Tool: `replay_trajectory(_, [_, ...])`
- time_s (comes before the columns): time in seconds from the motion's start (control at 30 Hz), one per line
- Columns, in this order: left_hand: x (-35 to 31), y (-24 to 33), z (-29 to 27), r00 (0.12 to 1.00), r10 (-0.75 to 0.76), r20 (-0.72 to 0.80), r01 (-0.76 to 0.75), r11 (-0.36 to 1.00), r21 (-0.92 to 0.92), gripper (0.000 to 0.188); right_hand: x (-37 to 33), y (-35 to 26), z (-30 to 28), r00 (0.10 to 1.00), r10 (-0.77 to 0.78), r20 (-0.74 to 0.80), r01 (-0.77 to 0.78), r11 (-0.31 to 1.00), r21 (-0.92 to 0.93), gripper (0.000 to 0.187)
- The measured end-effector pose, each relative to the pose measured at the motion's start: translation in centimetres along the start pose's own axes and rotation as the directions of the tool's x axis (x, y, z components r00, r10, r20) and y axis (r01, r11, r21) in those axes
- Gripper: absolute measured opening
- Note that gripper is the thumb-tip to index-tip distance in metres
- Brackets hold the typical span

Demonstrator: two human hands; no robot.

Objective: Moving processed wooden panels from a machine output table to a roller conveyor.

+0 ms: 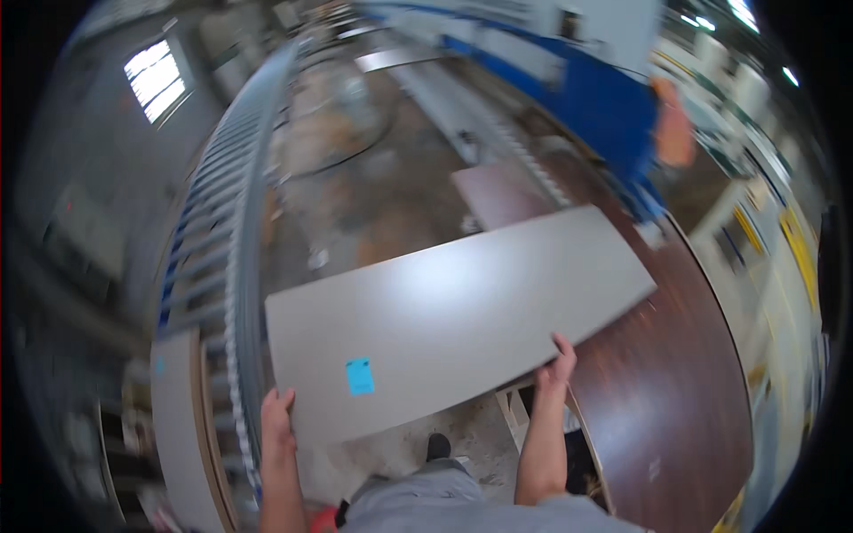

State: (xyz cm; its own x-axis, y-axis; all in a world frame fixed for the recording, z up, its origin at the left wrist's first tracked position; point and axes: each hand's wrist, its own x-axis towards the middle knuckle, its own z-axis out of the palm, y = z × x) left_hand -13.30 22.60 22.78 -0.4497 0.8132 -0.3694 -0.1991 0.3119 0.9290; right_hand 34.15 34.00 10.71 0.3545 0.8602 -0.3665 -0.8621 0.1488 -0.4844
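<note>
Fingers of the left hand (pixel 276 423) and right hand (pixel 557 366) grip a near corner and near side: overlapping, in view, the left edge of a broad, dark brown, wood-grained surface (pixel 666 409) is their flat, pale grey, rectangular panel (pixel 462 306), bearing a small, bright blue, rectangular label (pixel 360 376).

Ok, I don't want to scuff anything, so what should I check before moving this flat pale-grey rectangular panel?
1. Left hand gripping the flat pale-grey rectangular panel at its left end: ok.
2. Right hand gripping its near long edge: ok.
3. Small light-blue rectangular label facing up, uncovered: ok.
4. Panel clear of the dark-brown wood-grain surface: cannot tell; they overlap in view.
5. Unblocked view of the grey floor: not ok; panel hides part.
</note>
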Motion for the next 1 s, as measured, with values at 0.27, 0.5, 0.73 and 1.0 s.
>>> replay_trajectory(0.27, [-3.9, -1.1, -10.3, 0.885, 0.246, -0.396, 0.015, 0.834, 0.552, 0.042, -8.6, 3.8, 3.0, 0.912, 0.276, 0.304, -0.281, 0.959, -0.028, 0.045])
replay_trajectory(0.5, [-13.2, -6.6, -23.6, 0.755, 0.082, -0.651, 0.135, 0.951, 0.276, 0.043, -15.9, 14.1, 11.1, 0.728, 0.492, 0.478, -0.416, 0.87, -0.263, 0.047])
replay_trajectory(0.73, [-23.2, -11.6, -35.8, 0.576, -0.095, -0.812, 0.032, 0.995, -0.094, 0.036, -28.1, 27.6, 18.5, 0.629, 0.587, 0.51, -0.342, 0.798, -0.497, 0.046])
replay_trajectory(1.0, [-32.4, -21.4, -51.6, 0.318, -0.204, -0.926, -0.042, 0.973, -0.229, 0.038, -46.7, 47.6, 21.5, 0.514, 0.775, 0.367, -0.342, 0.578, -0.741, 0.042])
